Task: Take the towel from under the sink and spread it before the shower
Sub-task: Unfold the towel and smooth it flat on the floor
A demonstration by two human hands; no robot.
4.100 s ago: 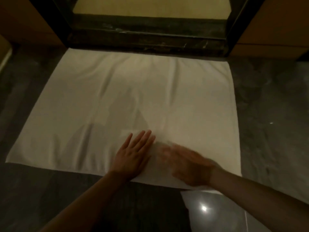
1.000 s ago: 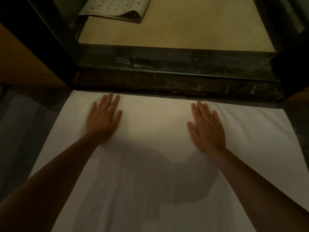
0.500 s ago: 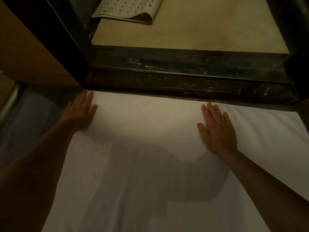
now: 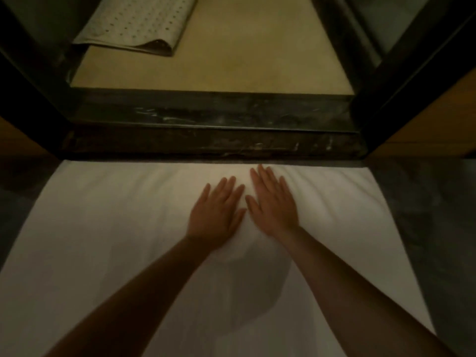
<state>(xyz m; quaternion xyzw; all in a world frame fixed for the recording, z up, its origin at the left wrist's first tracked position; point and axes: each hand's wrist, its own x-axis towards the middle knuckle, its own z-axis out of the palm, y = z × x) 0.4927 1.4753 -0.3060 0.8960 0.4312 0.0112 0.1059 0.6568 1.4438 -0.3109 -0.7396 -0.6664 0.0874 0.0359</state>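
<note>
— Where is the towel lying?

— The white towel (image 4: 103,240) is lying spread flat on the dark floor (image 4: 438,215). Its far edge is running right along the dark stone step (image 4: 206,140) of the shower.

— And what are the person's hands doing?

— The left hand (image 4: 216,215) and the right hand (image 4: 273,207) are both resting palm-down on the towel near that far edge. They are sitting just beside each other, thumbs nearly touching.

— Are the fingers gripping anything?

— No. The fingers (image 4: 262,176) of both hands are lying straight and slightly spread, pressing flat on the cloth and curling round nothing.

— Is anything sitting inside the shower?

— A pale perforated mat (image 4: 139,21) is lying folded over at the far left of the beige shower floor (image 4: 231,60), well apart from the towel.
</note>
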